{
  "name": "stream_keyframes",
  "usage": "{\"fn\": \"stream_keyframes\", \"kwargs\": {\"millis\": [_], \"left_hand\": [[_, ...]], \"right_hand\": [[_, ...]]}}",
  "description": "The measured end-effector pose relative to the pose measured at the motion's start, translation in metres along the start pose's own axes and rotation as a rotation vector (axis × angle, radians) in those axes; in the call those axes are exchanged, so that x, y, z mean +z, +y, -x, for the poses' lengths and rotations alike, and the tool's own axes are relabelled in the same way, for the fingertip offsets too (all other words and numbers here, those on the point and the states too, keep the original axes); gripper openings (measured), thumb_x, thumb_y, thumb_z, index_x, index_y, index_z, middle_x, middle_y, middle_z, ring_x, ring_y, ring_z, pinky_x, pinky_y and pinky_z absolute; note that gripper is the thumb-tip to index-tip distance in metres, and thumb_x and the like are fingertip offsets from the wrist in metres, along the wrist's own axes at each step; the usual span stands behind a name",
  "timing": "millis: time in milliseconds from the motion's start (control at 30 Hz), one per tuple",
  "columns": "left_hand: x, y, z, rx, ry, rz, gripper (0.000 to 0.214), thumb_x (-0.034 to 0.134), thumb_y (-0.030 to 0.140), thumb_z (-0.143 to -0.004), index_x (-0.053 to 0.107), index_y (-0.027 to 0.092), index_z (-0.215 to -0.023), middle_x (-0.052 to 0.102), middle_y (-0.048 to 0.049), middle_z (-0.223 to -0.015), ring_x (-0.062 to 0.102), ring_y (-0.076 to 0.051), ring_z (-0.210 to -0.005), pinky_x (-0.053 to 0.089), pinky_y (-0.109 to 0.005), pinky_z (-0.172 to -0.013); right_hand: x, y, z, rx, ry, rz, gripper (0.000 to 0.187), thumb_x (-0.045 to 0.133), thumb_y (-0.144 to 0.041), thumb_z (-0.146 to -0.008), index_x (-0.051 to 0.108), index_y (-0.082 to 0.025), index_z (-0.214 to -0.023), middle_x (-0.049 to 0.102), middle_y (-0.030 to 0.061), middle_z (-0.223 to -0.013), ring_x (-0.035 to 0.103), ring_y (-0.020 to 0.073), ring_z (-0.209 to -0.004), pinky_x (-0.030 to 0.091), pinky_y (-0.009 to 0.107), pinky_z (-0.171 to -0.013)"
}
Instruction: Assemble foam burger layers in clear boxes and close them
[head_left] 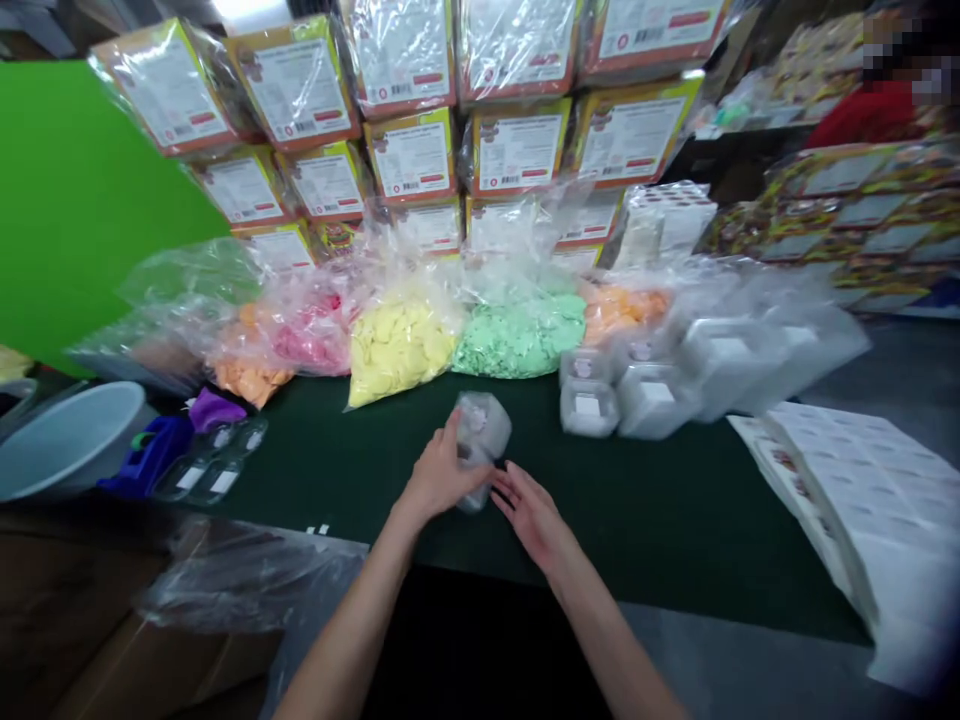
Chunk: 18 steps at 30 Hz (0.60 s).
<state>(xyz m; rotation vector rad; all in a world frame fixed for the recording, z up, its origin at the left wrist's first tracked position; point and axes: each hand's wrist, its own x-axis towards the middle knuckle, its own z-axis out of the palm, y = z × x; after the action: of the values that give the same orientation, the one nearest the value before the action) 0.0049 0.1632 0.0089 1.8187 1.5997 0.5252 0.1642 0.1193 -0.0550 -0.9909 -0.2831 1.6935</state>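
Surface: dark green table top (660, 520), running from a pale round basin (67, 435) at the left to a fanned stack of white printed cards (862, 500) at the right.
Back wall: shrink-wrapped cartons with yellow and orange edges and white labels (412, 155), stacked in rows behind the table.
Middle row: clear plastic bags of flat coloured pieces, side by side: orange (247, 375), pink (311, 335), yellow (397, 345), green (521, 335) and a second orange one (622, 310).
Right of centre: small clear plastic tubs with white labels (589, 405), beside larger wrapped white packs (742, 355).
Left edge: blue tape dispenser (150, 455), a purple lump (214, 408) and empty clear trays (214, 470) just beside it; a bright green panel (75, 200) above.
Held thing: small clear plastic packet with pale contents (481, 435), blurred, upright just above the table near its front edge, in front of the yellow bag.
Left hand (442, 475): fingers curled around the packet's left side and lower part, gripping it.
Right hand (534, 515): fingers loosely spread, fingertips at the packet's lower end; whether they pinch it, I cannot tell.
Far right corner: another person in a red top (870, 110), well apart.
Near left: crumpled clear plastic sheeting (240, 575) over brown cardboard (112, 660).
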Motion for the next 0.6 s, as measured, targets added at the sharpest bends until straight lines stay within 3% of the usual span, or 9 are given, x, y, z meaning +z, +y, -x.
{"fn": "stream_keyframes", "kwargs": {"millis": [100, 167, 267, 367, 467, 600], "left_hand": [[-0.016, -0.006, 0.024, -0.014, -0.111, 0.334, 0.097, 0.074, 0.045, -0.081, 0.023, 0.023, -0.160, 0.060, -0.0135, -0.134, 0.062, -0.029, -0.116, 0.049, -0.045, -0.103], [-0.020, -0.005, 0.042, 0.021, -0.132, 0.432, 0.099, 0.077, 0.046, -0.081, 0.022, 0.025, -0.161, 0.057, -0.0129, -0.141, 0.060, -0.028, -0.121, 0.047, -0.045, -0.107], [-0.023, -0.003, 0.064, 0.100, -0.052, 0.394, 0.100, 0.080, 0.047, -0.079, 0.025, 0.029, -0.161, 0.043, -0.0123, -0.154, 0.045, -0.030, -0.140, 0.036, -0.048, -0.119], [-0.033, -0.007, 0.079, 0.099, 0.012, 0.315, 0.088, 0.078, 0.051, -0.080, 0.037, 0.032, -0.156, 0.037, -0.0117, -0.156, 0.035, -0.031, -0.147, 0.031, -0.049, -0.122], [-0.044, -0.016, 0.090, 0.063, 0.040, 0.394, 0.078, 0.074, 0.049, -0.085, 0.041, 0.032, -0.154, 0.041, -0.0108, -0.155, 0.040, -0.029, -0.144, 0.034, -0.047, -0.120], [-0.057, -0.026, 0.100, -0.003, 0.109, 0.528, 0.082, 0.078, 0.045, -0.083, 0.040, 0.029, -0.153, 0.049, -0.0106, -0.152, 0.047, -0.028, -0.140, 0.034, -0.046, -0.121]], "right_hand": [[0.015, 0.002, 0.002, 0.027, -0.145, 0.011, 0.046, 0.087, -0.047, -0.073, 0.071, -0.019, -0.106, 0.078, 0.0085, -0.102, 0.070, 0.0287, -0.111, 0.048, 0.046, -0.107], [0.021, 0.005, 0.006, 0.088, -0.234, 0.005, 0.046, 0.084, -0.047, -0.076, 0.071, -0.018, -0.109, 0.077, 0.0110, -0.111, 0.069, 0.0311, -0.114, 0.048, 0.049, -0.108], [0.024, 0.017, 0.010, 0.143, -0.254, -0.008, 0.047, 0.089, -0.041, -0.069, 0.071, -0.022, -0.108, 0.076, 0.0086, -0.114, 0.068, 0.0327, -0.116, 0.047, 0.051, -0.108], [0.028, 0.032, 0.012, 0.185, -0.216, -0.032, 0.055, 0.093, -0.037, -0.060, 0.070, -0.022, -0.108, 0.078, 0.0061, -0.107, 0.068, 0.0339, -0.115, 0.046, 0.053, -0.109], [0.036, 0.046, 0.014, 0.214, -0.201, -0.060, 0.059, 0.092, -0.039, -0.060, 0.070, -0.021, -0.111, 0.078, 0.0077, -0.107, 0.069, 0.0357, -0.113, 0.046, 0.055, -0.107], [0.049, 0.059, 0.015, 0.276, -0.261, -0.060, 0.060, 0.090, -0.043, -0.060, 0.070, -0.020, -0.112, 0.077, 0.0101, -0.113, 0.066, 0.0370, -0.119, 0.045, 0.055, -0.109]]}}
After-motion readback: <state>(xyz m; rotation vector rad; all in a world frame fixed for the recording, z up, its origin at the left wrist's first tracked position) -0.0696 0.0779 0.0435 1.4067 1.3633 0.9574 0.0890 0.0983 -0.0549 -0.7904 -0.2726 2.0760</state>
